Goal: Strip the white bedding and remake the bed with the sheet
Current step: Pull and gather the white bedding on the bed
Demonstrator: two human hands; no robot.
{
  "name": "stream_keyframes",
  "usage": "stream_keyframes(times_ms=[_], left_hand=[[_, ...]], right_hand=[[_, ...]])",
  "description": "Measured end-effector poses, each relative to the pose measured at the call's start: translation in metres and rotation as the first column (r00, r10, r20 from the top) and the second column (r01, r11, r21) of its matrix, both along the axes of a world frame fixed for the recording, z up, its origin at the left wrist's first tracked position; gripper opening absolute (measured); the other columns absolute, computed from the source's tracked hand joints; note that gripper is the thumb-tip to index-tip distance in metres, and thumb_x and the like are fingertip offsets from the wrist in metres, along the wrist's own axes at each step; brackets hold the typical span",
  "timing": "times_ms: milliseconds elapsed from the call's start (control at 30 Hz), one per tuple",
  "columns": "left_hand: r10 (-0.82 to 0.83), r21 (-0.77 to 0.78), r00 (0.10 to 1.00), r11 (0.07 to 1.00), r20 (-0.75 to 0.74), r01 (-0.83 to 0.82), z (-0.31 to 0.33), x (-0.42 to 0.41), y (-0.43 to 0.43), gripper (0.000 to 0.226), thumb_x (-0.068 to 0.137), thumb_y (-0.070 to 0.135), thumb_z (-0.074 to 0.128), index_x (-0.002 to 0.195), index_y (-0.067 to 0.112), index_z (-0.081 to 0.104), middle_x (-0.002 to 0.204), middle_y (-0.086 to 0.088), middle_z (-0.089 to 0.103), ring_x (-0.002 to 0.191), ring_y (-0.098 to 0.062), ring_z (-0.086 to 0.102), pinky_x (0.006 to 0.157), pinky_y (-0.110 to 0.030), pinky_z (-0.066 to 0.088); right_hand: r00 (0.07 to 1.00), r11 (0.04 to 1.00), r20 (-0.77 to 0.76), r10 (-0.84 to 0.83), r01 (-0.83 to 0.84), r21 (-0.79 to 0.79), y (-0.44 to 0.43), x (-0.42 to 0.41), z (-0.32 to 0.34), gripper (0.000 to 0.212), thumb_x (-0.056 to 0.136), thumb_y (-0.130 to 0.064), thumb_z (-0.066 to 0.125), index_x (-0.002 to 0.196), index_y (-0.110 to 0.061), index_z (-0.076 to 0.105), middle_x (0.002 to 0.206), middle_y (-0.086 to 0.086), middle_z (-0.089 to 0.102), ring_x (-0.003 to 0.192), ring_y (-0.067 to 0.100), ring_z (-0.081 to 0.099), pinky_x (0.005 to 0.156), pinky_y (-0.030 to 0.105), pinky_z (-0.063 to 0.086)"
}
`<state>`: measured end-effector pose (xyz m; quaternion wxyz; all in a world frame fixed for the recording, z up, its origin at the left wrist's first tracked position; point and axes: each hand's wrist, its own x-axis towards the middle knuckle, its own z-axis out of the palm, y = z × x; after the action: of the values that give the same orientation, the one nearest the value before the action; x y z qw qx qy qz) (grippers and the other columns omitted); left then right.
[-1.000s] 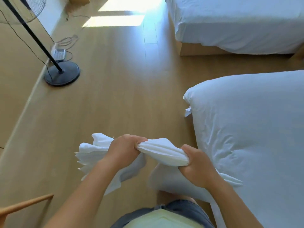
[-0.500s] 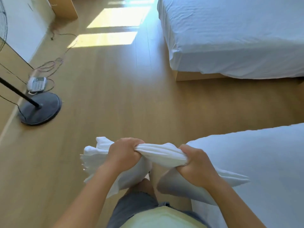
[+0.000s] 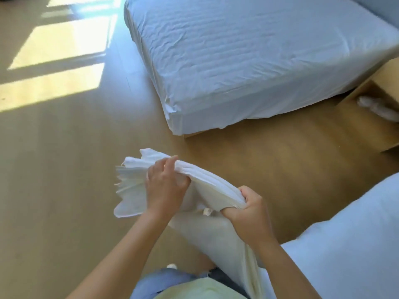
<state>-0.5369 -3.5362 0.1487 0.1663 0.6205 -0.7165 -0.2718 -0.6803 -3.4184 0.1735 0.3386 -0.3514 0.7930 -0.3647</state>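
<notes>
A far bed (image 3: 248,61) under a taut white cover is seen ahead and to the right, well apart from the hands across the wooden floor (image 3: 64,147). The near bed (image 3: 349,244), all white, lies just beside the right forearm. Between them a folded white sheet (image 3: 213,188) is held before the body, its long axis running from upper left to lower right. Its fanned end is gripped by the left hand (image 3: 166,186), fingers curled over the top; its lower end is clenched in the right hand (image 3: 248,214), judged the nearer to the near bed
</notes>
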Motion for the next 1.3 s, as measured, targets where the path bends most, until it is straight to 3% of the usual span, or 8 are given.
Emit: stream_keyframes(times_ms=[67,133,233,300,433,700,1033,1300], left_hand=[[0.052,0.094,0.999,0.994,-0.008,-0.051,-0.003,-0.047,-0.050,0.067,0.081,0.039,0.068,0.137,0.014,0.040,0.136,-0.009,0.038,0.126,-0.027,0.031,0.105,-0.036,0.024],[0.134,0.369,0.986,0.925,-0.099,-0.088,-0.005,-0.098,-0.094,0.076,0.081,0.051,0.064,0.137,0.009,0.037,0.135,-0.009,0.038,0.125,-0.023,0.037,0.100,-0.031,0.032],[0.396,0.835,0.820,0.523,-0.414,0.170,0.008,-0.177,-0.144,0.081,0.076,0.068,0.055,0.128,0.006,0.052,0.116,-0.009,0.064,0.102,-0.020,0.063,0.087,-0.025,0.048],[0.385,0.858,0.790,0.399,-0.477,0.323,0.024,-0.228,-0.179,0.087,0.062,0.077,0.055,0.119,0.011,0.061,0.105,-0.012,0.071,0.095,-0.026,0.068,0.089,-0.032,0.051],[0.337,0.864,0.823,0.388,-0.457,0.321,0.050,-0.326,-0.258,0.053,0.072,0.047,0.075,0.110,0.011,0.065,0.098,-0.008,0.073,0.092,-0.023,0.070,0.091,-0.036,0.053],[0.284,0.761,0.789,0.562,-0.545,0.324,0.066,-0.476,-0.425,0.006,0.081,0.014,0.053,0.082,0.009,0.057,0.060,-0.005,0.057,0.052,-0.019,0.057,0.058,-0.028,0.040],[0.211,0.657,0.732,0.641,-0.648,0.397,0.118,-0.643,-0.610,0.011,0.081,0.018,0.054,0.074,0.010,0.057,0.067,-0.010,0.055,0.061,-0.023,0.055,0.062,-0.033,0.040],[0.071,0.443,0.664,0.795,-0.745,0.413,0.163,-0.802,-0.714,0.022,0.079,0.017,0.056,0.058,0.015,0.058,0.060,-0.005,0.053,0.064,-0.022,0.052,0.061,-0.032,0.037]], right_hand=[[0.994,0.997,0.074,-0.077,0.079,-0.018,-0.049,-0.039,0.000,0.028,0.064,-0.007,0.070,0.062,-0.010,0.043,0.050,-0.011,0.037,0.045,0.005,0.031,0.041,0.017,0.027],[0.983,0.991,0.142,-0.119,0.126,-0.046,-0.098,-0.079,-0.001,0.025,0.066,-0.007,0.072,0.065,-0.007,0.047,0.053,-0.008,0.042,0.044,0.004,0.036,0.040,0.017,0.031],[0.975,0.989,0.198,-0.103,0.122,-0.085,-0.170,-0.138,0.006,0.030,0.071,-0.005,0.071,0.064,-0.012,0.043,0.053,-0.009,0.041,0.045,0.004,0.035,0.042,0.016,0.032],[0.977,0.992,0.193,-0.086,0.103,-0.075,-0.212,-0.172,0.013,0.029,0.075,-0.008,0.070,0.065,-0.015,0.043,0.053,-0.012,0.045,0.048,0.004,0.042,0.047,0.019,0.038],[0.982,0.991,0.155,-0.107,0.119,-0.068,-0.285,-0.245,0.030,0.012,0.071,-0.016,0.066,0.078,-0.017,0.056,0.070,0.000,0.065,0.067,0.019,0.063,0.062,0.042,0.055],[0.987,0.983,0.152,-0.044,0.071,-0.172,-0.447,-0.380,0.048,0.013,0.073,-0.018,0.066,0.083,-0.021,0.059,0.074,0.002,0.068,0.068,0.015,0.066,0.061,0.034,0.056],[0.993,0.956,0.115,-0.013,0.046,-0.290,-0.633,-0.553,0.102,0.021,0.073,-0.012,0.072,0.073,-0.018,0.052,0.060,-0.007,0.055,0.053,0.005,0.051,0.048,0.017,0.040],[0.996,0.891,0.047,0.074,-0.045,-0.452,-0.739,-0.720,0.137,0.026,0.073,-0.015,0.074,0.073,-0.027,0.051,0.061,-0.016,0.057,0.052,0.001,0.055,0.046,0.016,0.045]])
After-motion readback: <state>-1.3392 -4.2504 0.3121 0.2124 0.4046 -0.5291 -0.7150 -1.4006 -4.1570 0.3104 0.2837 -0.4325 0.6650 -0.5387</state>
